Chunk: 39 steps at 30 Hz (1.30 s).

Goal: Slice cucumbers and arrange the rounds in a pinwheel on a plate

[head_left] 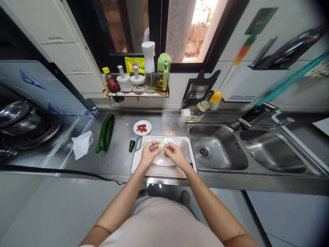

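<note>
Above a white oval plate [161, 162], my left hand [151, 151] pinches a pale green cucumber slice [159, 145]. My right hand [175, 153] meets it with thumb and fingers pressed together; what lies in that pinch is too small to make out. Another cucumber slice [162, 140] shows at the plate's far side. The plate rests on a white cutting board [154, 171]. More cucumber slices [144, 144] lie on the board, partly hidden behind my left hand. A wide-bladed knife [185, 149] lies at the board's right side.
Left of the board are a cucumber end piece [132, 145], whole cucumbers [105, 133] and a crumpled paper towel [82, 144]. A small plate [148, 127] with chopped red pieces stands behind. A double sink [218, 147] is at right, a pot [17, 118] at far left.
</note>
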Each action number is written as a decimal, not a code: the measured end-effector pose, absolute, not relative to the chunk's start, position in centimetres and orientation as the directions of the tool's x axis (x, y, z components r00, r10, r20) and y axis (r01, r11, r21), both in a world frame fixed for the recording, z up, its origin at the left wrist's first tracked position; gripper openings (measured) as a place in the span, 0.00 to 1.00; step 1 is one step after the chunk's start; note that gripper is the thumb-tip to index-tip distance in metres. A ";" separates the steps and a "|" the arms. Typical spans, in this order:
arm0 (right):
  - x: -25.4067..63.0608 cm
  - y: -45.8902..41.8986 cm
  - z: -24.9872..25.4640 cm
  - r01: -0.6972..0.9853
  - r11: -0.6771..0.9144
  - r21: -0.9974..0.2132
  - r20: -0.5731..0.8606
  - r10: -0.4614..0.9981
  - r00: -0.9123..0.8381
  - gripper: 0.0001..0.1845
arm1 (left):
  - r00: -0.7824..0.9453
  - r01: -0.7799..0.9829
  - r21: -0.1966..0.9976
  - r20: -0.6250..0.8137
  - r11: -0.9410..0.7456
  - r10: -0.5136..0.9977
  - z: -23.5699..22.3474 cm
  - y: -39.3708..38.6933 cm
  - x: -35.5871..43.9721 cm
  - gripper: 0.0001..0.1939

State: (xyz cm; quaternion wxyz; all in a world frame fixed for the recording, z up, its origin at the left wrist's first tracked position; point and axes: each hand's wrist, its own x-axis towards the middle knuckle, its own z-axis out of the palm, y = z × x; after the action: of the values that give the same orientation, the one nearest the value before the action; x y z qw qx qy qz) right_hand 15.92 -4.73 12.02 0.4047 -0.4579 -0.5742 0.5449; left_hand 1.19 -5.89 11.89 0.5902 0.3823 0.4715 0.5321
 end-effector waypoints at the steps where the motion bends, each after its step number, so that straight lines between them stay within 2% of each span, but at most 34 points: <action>1: 16.0 -4.5 12.0 0.090 -0.022 -0.996 -0.044 0.964 -0.260 0.12 | -0.010 -0.266 0.954 -0.146 0.138 0.989 11.7 -5.7 1.2 0.19; 11: 17.9 0.2 11.0 0.275 0.012 -0.961 -0.099 0.918 -0.383 0.09 | -0.009 -0.219 0.968 -0.128 0.123 0.992 9.7 -2.1 2.3 0.20; 15: 18.4 2.2 10.6 0.372 0.097 -0.923 -0.065 0.914 -0.400 0.07 | -0.018 -0.139 0.988 -0.072 0.069 0.997 8.7 -0.4 2.4 0.19; 21: 18.7 4.5 9.0 0.561 0.220 -0.798 0.002 0.932 -0.363 0.06 | -0.090 0.042 0.997 -0.057 0.061 0.994 6.3 1.8 2.3 0.11; 28: 18.5 5.5 6.0 0.665 0.173 -0.727 -0.051 0.951 -0.304 0.06 | -0.137 0.391 0.906 -0.118 0.163 0.983 3.5 2.6 2.2 0.08; 32: 18.5 5.8 4.8 0.683 0.151 -0.715 -0.067 0.957 -0.281 0.06 | -0.134 0.450 0.872 -0.149 0.194 0.980 2.8 2.9 2.3 0.08; 39: 18.9 6.2 3.0 0.692 0.113 -0.713 -0.096 0.962 -0.256 0.08 | -0.142 0.449 0.862 -0.193 0.237 0.971 2.0 3.4 2.4 0.05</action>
State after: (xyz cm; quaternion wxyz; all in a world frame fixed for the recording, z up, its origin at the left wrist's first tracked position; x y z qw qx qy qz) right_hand 18.85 6.21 3.04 0.2017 -0.5755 -0.7183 0.3349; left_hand 2.39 3.41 2.00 0.3953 0.5220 0.6799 0.3301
